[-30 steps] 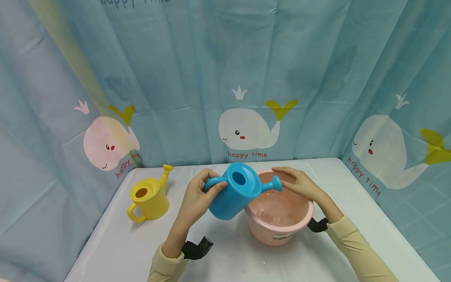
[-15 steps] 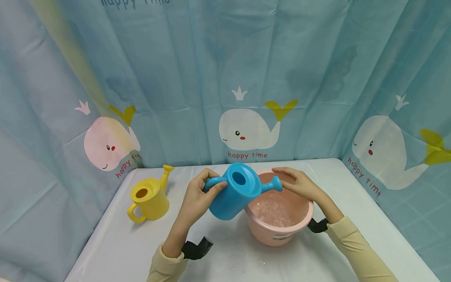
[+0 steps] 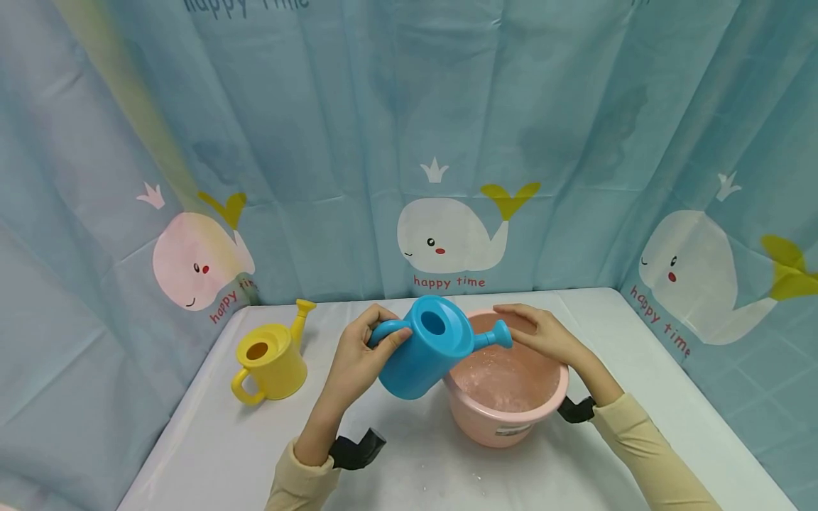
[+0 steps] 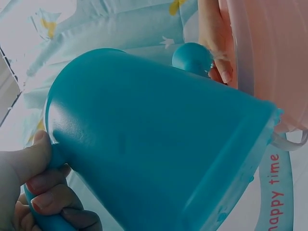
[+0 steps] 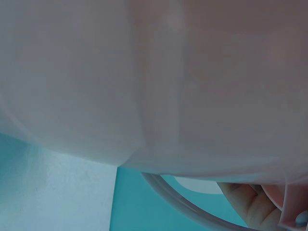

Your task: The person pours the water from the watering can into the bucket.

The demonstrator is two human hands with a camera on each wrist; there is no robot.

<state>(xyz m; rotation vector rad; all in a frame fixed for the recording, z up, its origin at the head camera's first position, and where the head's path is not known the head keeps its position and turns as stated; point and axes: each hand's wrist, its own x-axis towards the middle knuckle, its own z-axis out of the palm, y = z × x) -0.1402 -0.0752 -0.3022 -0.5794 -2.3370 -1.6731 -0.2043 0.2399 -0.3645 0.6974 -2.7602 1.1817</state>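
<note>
A blue watering can (image 3: 415, 365) is held up, tilted to the right, by my left hand (image 3: 358, 355), whose fingers curl round its handle. Its spout (image 3: 492, 336) reaches over a pink bucket (image 3: 492, 427) with rippling water inside. At the bucket's far right rim is my right hand (image 3: 549, 337), gripping it with the thumb on the inner side. The left wrist view has the can's wet base edge close up and left-hand fingers (image 4: 53, 197) on the handle. Mostly bucket wall (image 5: 159, 96) fills the right wrist view, with a bit of hand low at the right.
A yellow watering can (image 3: 284, 372) stands upright at the left of the white table (image 3: 211, 454). Water drops dot the tabletop in front of the bucket. A blue curtain (image 3: 345, 142) with whale prints hangs behind and along both sides.
Water in the bucket has fewer bubbles and ripples than before. Both hands, the blue watering can and the bucket keep their places.
</note>
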